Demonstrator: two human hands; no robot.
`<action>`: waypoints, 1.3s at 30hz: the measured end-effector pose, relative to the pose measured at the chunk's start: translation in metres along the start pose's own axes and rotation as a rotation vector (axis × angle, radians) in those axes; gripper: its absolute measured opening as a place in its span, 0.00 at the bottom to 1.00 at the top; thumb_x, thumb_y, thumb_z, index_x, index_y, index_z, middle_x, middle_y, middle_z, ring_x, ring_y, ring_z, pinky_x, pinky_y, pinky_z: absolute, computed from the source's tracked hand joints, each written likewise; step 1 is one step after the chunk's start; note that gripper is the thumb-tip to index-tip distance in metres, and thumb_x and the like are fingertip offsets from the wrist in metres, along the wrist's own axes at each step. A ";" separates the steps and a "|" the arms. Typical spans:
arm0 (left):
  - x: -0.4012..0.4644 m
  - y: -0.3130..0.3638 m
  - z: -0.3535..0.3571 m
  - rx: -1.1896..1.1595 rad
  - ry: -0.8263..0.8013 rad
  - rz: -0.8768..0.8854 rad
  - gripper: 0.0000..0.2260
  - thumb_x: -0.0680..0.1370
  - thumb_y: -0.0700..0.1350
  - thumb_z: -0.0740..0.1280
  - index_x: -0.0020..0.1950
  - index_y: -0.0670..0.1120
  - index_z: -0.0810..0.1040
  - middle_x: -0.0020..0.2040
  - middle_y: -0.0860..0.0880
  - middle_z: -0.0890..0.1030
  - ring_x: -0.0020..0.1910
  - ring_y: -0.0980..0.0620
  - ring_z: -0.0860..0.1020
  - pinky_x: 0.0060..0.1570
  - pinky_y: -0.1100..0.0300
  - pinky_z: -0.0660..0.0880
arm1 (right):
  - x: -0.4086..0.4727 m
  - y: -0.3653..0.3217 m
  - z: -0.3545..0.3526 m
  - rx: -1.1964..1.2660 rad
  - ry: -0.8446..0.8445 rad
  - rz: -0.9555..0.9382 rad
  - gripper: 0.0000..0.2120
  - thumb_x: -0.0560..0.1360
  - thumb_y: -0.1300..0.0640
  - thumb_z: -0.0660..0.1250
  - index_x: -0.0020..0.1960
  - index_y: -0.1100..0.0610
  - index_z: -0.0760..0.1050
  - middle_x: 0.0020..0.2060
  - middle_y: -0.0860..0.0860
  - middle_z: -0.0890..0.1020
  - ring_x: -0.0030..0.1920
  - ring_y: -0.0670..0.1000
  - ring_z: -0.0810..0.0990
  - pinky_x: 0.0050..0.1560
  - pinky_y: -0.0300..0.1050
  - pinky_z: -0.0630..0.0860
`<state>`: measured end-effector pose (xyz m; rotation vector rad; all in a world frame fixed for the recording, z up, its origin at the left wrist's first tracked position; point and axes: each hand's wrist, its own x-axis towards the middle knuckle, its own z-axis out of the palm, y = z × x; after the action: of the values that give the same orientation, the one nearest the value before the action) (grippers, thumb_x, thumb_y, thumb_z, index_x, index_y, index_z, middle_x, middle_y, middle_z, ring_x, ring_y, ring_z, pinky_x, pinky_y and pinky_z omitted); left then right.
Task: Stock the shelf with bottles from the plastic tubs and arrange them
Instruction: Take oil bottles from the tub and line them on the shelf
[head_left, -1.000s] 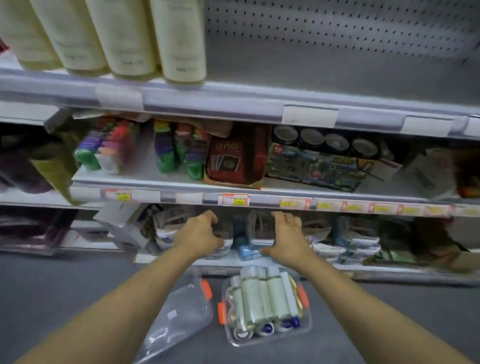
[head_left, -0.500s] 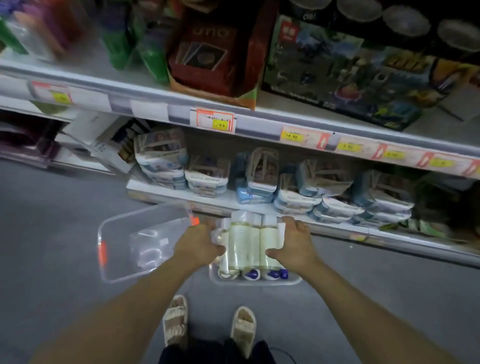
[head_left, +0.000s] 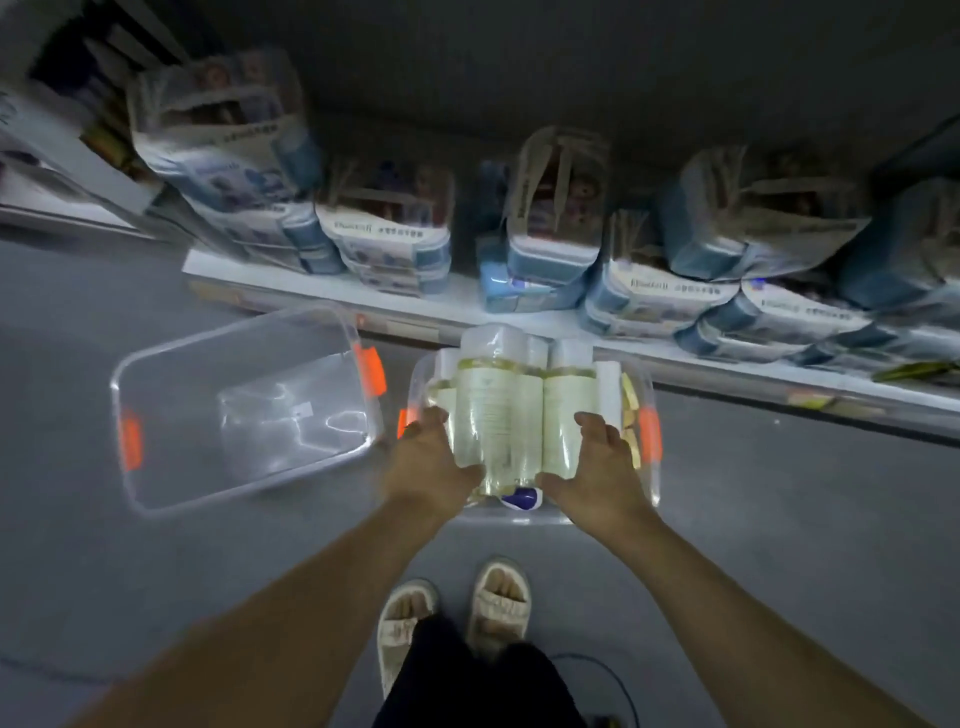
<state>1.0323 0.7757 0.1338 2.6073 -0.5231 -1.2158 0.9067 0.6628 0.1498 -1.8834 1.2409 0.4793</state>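
A clear plastic tub (head_left: 652, 467) with orange handle clips sits on the grey floor, packed with several pale cream bottles (head_left: 506, 410) lying on their sides, white caps toward the shelf. My left hand (head_left: 434, 460) grips the left side of the top bottles. My right hand (head_left: 597, 462) grips their right side. A blue-capped bottle (head_left: 519, 500) shows between my wrists. A second clear tub (head_left: 239, 410) stands empty to the left.
The bottom shelf (head_left: 457, 306) holds stacked blue and white packs (head_left: 550, 218) just behind the tubs. My two sandalled feet (head_left: 457, 613) stand on the floor under the full tub. A dark cable (head_left: 618, 686) lies near my right foot.
The view has dropped from the upper shelves to the floor. Both hands came down from the bottom shelf to the full tub and closed on the top bottles.
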 end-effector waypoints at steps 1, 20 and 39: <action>0.009 0.001 0.012 -0.011 0.012 -0.003 0.32 0.71 0.51 0.74 0.69 0.46 0.63 0.65 0.43 0.72 0.63 0.43 0.73 0.60 0.50 0.72 | 0.008 0.005 0.008 0.007 0.003 0.004 0.37 0.73 0.56 0.70 0.75 0.57 0.54 0.70 0.55 0.63 0.71 0.55 0.60 0.65 0.45 0.64; 0.067 -0.005 0.075 -0.496 0.074 -0.106 0.33 0.66 0.47 0.78 0.58 0.48 0.57 0.53 0.48 0.75 0.49 0.49 0.77 0.42 0.57 0.76 | 0.062 0.034 0.053 0.163 0.141 -0.009 0.27 0.76 0.68 0.59 0.74 0.57 0.57 0.70 0.56 0.66 0.70 0.55 0.64 0.63 0.44 0.66; 0.028 -0.021 0.022 -0.995 -0.748 0.049 0.41 0.55 0.45 0.78 0.68 0.52 0.70 0.61 0.45 0.80 0.58 0.44 0.80 0.55 0.44 0.78 | 0.045 0.002 0.015 0.953 -0.154 0.072 0.35 0.62 0.54 0.80 0.64 0.55 0.68 0.54 0.51 0.81 0.52 0.49 0.81 0.50 0.45 0.78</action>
<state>1.0372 0.7820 0.0934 1.2877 -0.0257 -1.7983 0.9263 0.6488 0.1093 -0.9767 1.1406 0.0265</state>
